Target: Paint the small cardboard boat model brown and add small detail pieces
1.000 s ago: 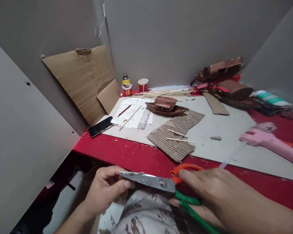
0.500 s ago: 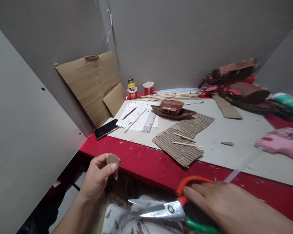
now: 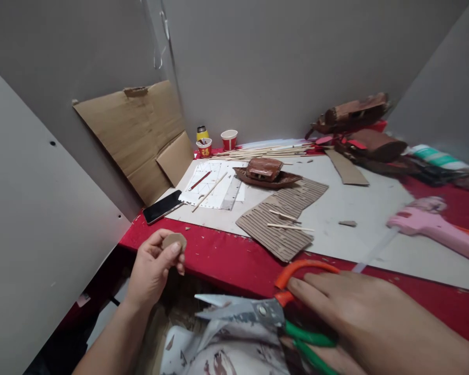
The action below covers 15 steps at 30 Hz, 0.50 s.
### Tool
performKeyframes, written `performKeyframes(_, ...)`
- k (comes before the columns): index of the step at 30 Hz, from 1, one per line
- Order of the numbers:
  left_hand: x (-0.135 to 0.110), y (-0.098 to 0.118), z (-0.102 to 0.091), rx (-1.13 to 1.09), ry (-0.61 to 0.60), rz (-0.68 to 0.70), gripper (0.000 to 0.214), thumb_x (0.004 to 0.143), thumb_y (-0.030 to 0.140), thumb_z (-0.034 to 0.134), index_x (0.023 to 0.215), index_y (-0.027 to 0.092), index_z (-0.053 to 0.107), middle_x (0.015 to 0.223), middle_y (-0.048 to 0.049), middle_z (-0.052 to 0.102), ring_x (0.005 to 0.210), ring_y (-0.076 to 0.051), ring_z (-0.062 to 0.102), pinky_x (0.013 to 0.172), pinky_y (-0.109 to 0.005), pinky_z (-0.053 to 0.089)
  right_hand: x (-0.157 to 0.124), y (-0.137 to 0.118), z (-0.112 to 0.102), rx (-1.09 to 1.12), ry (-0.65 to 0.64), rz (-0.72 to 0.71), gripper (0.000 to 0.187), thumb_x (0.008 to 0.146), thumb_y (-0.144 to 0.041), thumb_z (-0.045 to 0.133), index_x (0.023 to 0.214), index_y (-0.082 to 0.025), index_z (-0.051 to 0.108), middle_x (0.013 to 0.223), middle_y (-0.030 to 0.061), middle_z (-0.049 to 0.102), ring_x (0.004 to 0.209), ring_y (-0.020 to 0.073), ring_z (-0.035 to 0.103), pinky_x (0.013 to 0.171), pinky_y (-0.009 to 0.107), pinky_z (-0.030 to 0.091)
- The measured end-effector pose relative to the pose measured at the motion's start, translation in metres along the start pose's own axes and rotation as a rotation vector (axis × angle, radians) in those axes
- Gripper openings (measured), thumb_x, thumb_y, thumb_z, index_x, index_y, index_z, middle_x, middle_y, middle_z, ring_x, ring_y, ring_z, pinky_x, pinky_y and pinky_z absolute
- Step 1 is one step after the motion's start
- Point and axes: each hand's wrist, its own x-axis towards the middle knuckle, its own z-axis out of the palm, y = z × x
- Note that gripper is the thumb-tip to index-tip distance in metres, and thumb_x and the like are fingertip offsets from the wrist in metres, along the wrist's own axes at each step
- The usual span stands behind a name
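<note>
Between the thumb and fingers of my left hand is a small rounded piece of cardboard, just off the table's front edge. My right hand grips scissors with one orange and one green handle. Their blades stand slightly apart and point left, below the left hand and away from the cardboard piece. A corrugated cardboard sheet lies on the table ahead, with thin wooden sticks on it. Behind that sits a brown model boat with a rounded roof.
A pink glue gun lies at the right, its glue stick reaching toward my right hand. A phone, a drawn plan and a ruler are at left. Paper cups, wooden sticks and more model boats line the back.
Both hands appear slightly higher, with the cardboard piece still in the left. The scissors have risen and turned, their blades now more level. The whole view has shifted a little.
</note>
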Motion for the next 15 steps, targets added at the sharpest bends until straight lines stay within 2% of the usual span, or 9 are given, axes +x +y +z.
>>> performKeyframes(2,-0.005,0.006,0.005,-0.005,-0.053,0.054,0.016,0.079,0.028,0.077,0.078,0.018,0.065,0.059,0.0028,0.063,0.051,-0.01,0.058,0.049,-0.02,0.05,0.002,0.004,0.002,-0.12,-0.011,0.016,0.017,0.067,-0.025,0.067,0.083,-0.021,0.064,0.073,0.0072,0.068,0.06,0.0254,0.063,0.054,0.034,0.042)
performKeyframes(5,-0.018,0.014,0.016,0.066,-0.221,0.124,0.011,0.085,0.029,0.07,0.082,0.019,0.068,0.066,-0.0021,0.07,0.065,-0.018,0.068,0.064,-0.031,0.056,0.009,0.007,0.005,-0.21,-0.029,0.02,0.018,0.068,-0.029,0.067,0.083,-0.019,0.064,0.072,0.0086,0.067,0.061,0.027,0.063,0.057,0.037,0.042)
performKeyframes(7,-0.025,0.017,0.024,0.209,-0.349,0.118,0.009,0.087,0.028,0.068,0.086,0.019,0.071,0.075,-0.0066,0.074,0.076,-0.023,0.071,0.074,-0.036,0.056,0.013,0.007,0.003,-0.206,-0.04,0.019,0.017,0.071,-0.03,0.065,0.083,-0.018,0.064,0.074,0.0093,0.067,0.064,0.0271,0.063,0.06,0.037,0.042)
performKeyframes(10,-0.026,0.018,0.032,0.467,-0.508,0.086,0.011,0.088,0.026,0.066,0.088,0.019,0.074,0.084,-0.0101,0.075,0.08,-0.024,0.07,0.075,-0.033,0.055,0.015,0.007,-0.006,-0.147,-0.036,0.032,0.014,0.072,-0.03,0.065,0.081,-0.019,0.063,0.075,0.0087,0.066,0.066,0.0266,0.063,0.06,0.036,0.042)
performKeyframes(13,-0.021,0.021,0.028,0.614,-0.554,0.088,0.011,0.087,0.026,0.066,0.089,0.019,0.075,0.083,-0.0091,0.075,0.077,-0.022,0.07,0.072,-0.028,0.054,0.009,0.013,-0.016,-0.076,-0.023,0.056,0.011,0.072,-0.03,0.065,0.078,-0.021,0.061,0.07,0.0065,0.063,0.06,0.0256,0.062,0.056,0.035,0.04)
performKeyframes(15,-0.018,0.023,0.02,0.628,-0.496,0.091,0.012,0.088,0.026,0.065,0.088,0.019,0.075,0.081,-0.0084,0.075,0.074,-0.02,0.07,0.068,-0.026,0.054,0.0,0.02,-0.018,-0.012,0.019,0.081,0.01,0.07,-0.026,0.066,0.076,-0.022,0.06,0.067,0.0046,0.062,0.057,0.0236,0.06,0.053,0.033,0.039)
